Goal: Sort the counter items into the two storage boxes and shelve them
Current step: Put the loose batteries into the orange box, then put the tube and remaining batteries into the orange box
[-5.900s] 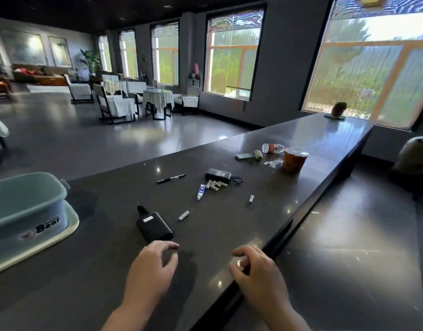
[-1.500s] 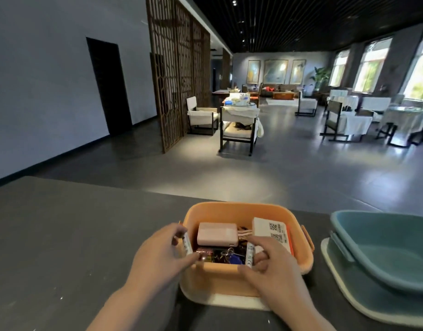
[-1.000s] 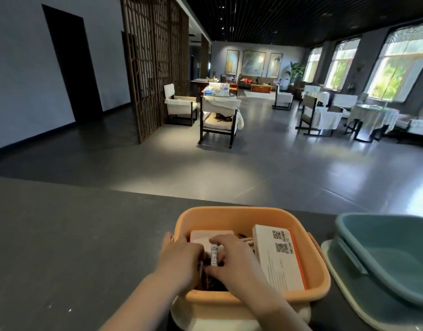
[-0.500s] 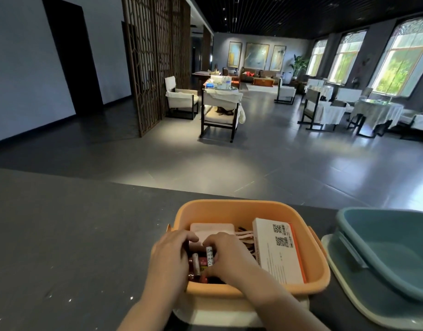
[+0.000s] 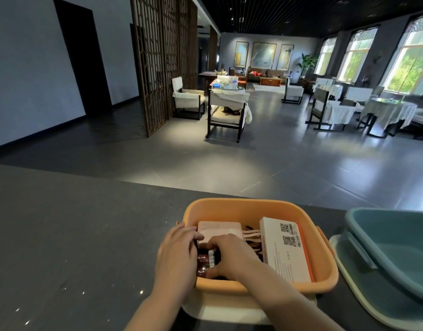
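An orange storage box (image 5: 253,209) stands on its cream lid (image 5: 220,309) on the dark counter (image 5: 74,235), right in front of me. In it lie a pink power bank (image 5: 220,229), a white-and-orange carton (image 5: 287,249), pink cables and small dark items. Both my hands are down inside the box at its left end. My left hand (image 5: 177,254) reaches over the left rim with its fingers laid flat by the power bank. My right hand (image 5: 232,256) curls thumb and fingers around a white battery (image 5: 211,258) that shows between the hands.
A teal storage box (image 5: 391,247) sits on its pale lid (image 5: 363,297) close to the right of the orange box. The counter's far edge runs just behind both boxes. Beyond it lie a tiled floor, chairs and tables.
Both hands have sunk lower into the orange box. Half a second ago two batteries showed between them; now only one is visible. The boxes have not moved.
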`<state>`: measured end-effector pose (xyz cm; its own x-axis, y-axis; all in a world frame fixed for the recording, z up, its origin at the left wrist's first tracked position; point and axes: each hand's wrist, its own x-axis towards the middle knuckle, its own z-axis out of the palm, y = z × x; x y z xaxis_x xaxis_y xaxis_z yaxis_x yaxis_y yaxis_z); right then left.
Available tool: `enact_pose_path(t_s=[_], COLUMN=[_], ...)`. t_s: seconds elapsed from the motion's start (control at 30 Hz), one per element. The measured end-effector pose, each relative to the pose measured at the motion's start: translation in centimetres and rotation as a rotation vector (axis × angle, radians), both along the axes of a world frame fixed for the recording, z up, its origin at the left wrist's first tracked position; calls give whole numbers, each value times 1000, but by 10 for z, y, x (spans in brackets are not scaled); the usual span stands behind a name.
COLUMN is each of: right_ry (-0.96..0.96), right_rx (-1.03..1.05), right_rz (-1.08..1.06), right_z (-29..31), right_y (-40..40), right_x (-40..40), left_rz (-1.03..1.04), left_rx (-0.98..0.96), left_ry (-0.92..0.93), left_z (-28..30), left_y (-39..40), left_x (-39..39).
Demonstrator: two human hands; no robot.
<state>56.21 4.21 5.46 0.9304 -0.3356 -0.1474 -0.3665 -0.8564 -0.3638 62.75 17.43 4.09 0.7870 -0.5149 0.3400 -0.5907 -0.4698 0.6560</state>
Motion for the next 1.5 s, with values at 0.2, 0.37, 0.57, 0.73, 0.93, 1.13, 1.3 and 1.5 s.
enact_pose_path(t_s=[0.2,0.37,0.57,0.73,0.93,1.13,1.3,1.5], right_ry=[-251,-409,-417,-358,-360,-386,-352,-307], right_rx=[-33,-72,-153,-222,-220,-205,-210,-218], right_rz=[-134,-191,-504,-819,-1048,-1147,-1111,-1072], right_z=[17,39,41,34,29,26,28,26], right_y=[-1,-1,-9,-20,-16,-28,-54,-89], right_x=[-23,-113,-257,-387,-520,-653,-744,-819], left_rz=[-50,-116,-458,-781,-966,-943,-909,-904], left_rx=[84,90,58,92,133,130,24,10], left_ry=[-36,-133,-190,-198,-90,-52,-33,-33], left_z=[13,36,52,46,30,20,16,21], left_y=[7,10,-48,-98,-122,-154,-184,-224], left_x=[-2,-39,-143,-251,-367,-488,-587,-666])
